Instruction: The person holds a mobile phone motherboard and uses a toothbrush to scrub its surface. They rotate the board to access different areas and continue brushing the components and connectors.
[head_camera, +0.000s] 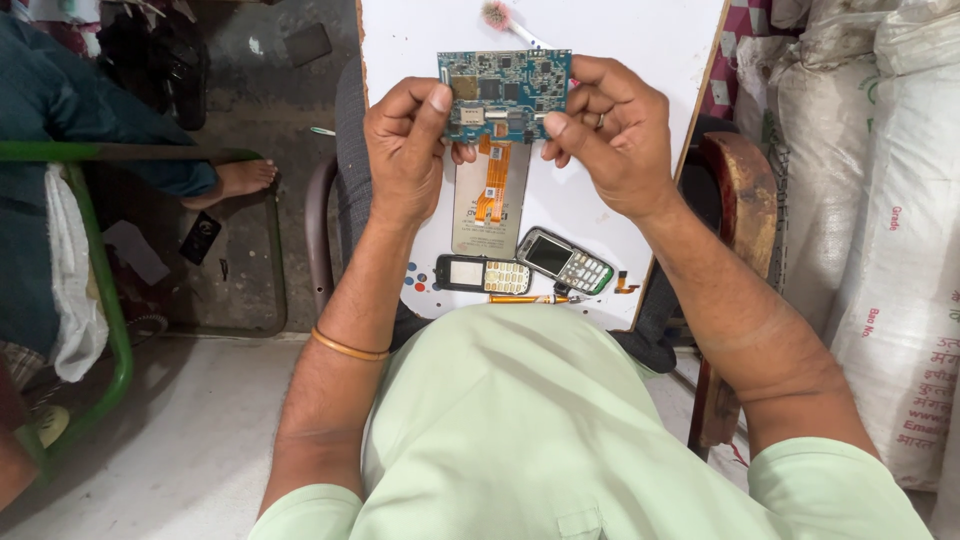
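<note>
A blue circuit board (505, 90) is held up between both hands above a white board (640, 50) resting on my lap. My left hand (405, 150) pinches its left side with thumb and fingers. My right hand (610, 130) grips its right edge. An orange flex cable (492, 180) hangs from the circuit board onto a grey display panel (490, 225) below it. Two small keypad phones lie near me on the white board: a black one (483, 274) and a silver one (563, 261).
A small brush (500, 18) lies at the white board's far end and an orange pen-like tool (525, 298) at the near edge. Large white sacks (890, 200) stand to the right. Another person's bare foot (235, 180) and a green metal frame (110, 330) are at the left.
</note>
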